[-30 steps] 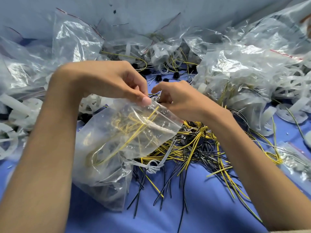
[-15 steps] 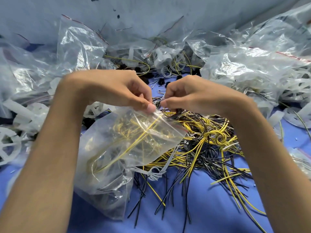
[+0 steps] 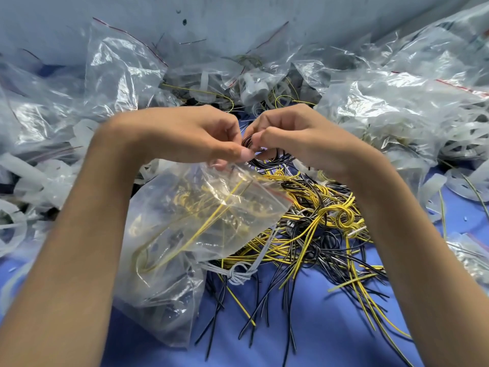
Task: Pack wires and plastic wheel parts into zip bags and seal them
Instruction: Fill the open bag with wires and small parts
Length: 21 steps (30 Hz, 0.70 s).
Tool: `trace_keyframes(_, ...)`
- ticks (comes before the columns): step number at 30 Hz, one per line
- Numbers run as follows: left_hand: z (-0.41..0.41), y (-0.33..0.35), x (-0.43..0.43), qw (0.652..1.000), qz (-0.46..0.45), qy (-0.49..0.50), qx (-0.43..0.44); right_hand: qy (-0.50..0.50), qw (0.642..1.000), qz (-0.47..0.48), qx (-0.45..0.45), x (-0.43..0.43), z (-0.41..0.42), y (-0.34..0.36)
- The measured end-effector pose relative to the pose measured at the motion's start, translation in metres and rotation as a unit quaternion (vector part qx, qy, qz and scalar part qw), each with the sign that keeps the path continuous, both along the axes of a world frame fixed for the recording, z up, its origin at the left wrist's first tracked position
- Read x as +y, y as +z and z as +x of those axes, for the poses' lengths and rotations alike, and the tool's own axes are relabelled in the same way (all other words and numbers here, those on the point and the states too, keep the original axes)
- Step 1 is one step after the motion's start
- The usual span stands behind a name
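Observation:
My left hand [image 3: 195,136] pinches the top edge of a clear zip bag [image 3: 201,234] that hangs below it, with yellow wires inside. Right beside it, my right hand [image 3: 299,139] pinches a small coil of black wire [image 3: 267,157] at the bag's mouth. Under both hands a tangled pile of yellow and black wires [image 3: 317,234] lies on the blue table [image 3: 330,327]. White plastic wheel parts [image 3: 465,152] lie at the right and at the left [image 3: 16,229].
Crumpled clear zip bags, some filled, are heaped along the back [image 3: 127,75] and the right [image 3: 397,107]. A white knotted cord [image 3: 238,274] lies at the front of the wire pile. A grey wall rises behind the heap.
My right hand has lifted a coil of black wire from the pile up to the bag's mouth, close against my left hand. The bag stays held in my left hand.

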State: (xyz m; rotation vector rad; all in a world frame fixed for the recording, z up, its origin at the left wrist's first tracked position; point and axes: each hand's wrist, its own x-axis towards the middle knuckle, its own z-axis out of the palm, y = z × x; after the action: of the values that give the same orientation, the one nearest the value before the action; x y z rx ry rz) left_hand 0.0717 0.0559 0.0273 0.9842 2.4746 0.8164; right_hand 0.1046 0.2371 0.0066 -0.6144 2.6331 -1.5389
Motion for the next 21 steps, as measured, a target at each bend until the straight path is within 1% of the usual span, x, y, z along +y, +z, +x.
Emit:
trace_keyframes(4, -0.002, -0.001, 0.001, 1.0, 0.019, 0.017, 0.011, -0.018, 1.0, -0.012, 0.003, 0.0, 0.0, 0.001)
trace_keyframes(10, -0.003, 0.001, -0.001, 0.999, 0.052, 0.002, 0.009, 0.019, 0.997, -0.074, -0.022, 0.0, 0.002, 0.001)
trace_keyframes(13, -0.004, 0.001, -0.004, 0.997, 0.07, 0.001, 0.008, 0.022, 0.996, -0.083, -0.032, 0.003, 0.003, 0.002)
trace_keyframes(15, -0.004, 0.0, -0.006, 0.997, 0.078, -0.005, 0.0, 0.02, 0.991, -0.126, -0.045, 0.007, 0.002, 0.002)
trace_keyframes(18, -0.007, -0.004, -0.01, 0.999, 0.038, -0.017, -0.026, 0.022, 0.975, -0.208, -0.075, 0.013, 0.001, 0.003)
trace_keyframes(21, -0.011, -0.006, -0.013, 0.998, -0.008, -0.034, -0.06, 0.047, 0.96, -0.262, -0.083, 0.018, 0.002, 0.005)
